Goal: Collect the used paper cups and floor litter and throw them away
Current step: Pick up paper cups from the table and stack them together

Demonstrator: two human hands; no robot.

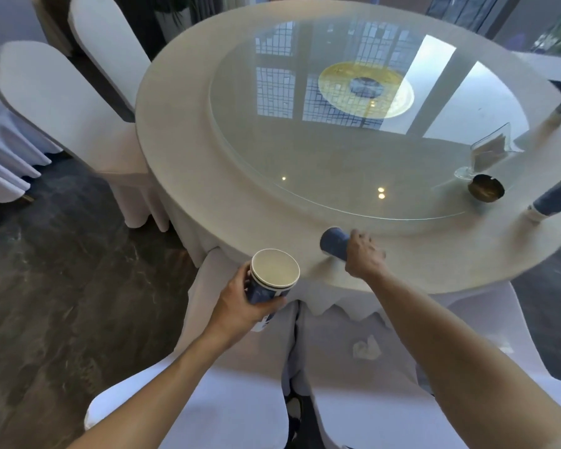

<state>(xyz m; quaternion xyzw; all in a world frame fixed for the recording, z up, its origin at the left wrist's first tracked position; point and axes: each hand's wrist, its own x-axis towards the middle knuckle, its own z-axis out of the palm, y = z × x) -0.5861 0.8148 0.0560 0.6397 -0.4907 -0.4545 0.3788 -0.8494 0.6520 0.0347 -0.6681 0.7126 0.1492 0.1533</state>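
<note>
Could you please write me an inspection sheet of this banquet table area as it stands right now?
Surface: round table under a cream cloth, glass turntable in the middle.
Job's things: stacked cups upright in the left hand; blue cup on its side under the right hand; another blue cup at the right edge; crumpled tissue on a chair seat.
Clutter: ashtray, clear napkin holder.
Hands: left fingers grip the stack; right fingers curl over the lying cup.
Cables: nothing seen.
Surroundings: white-covered chairs, dark marbled floor.
</note>
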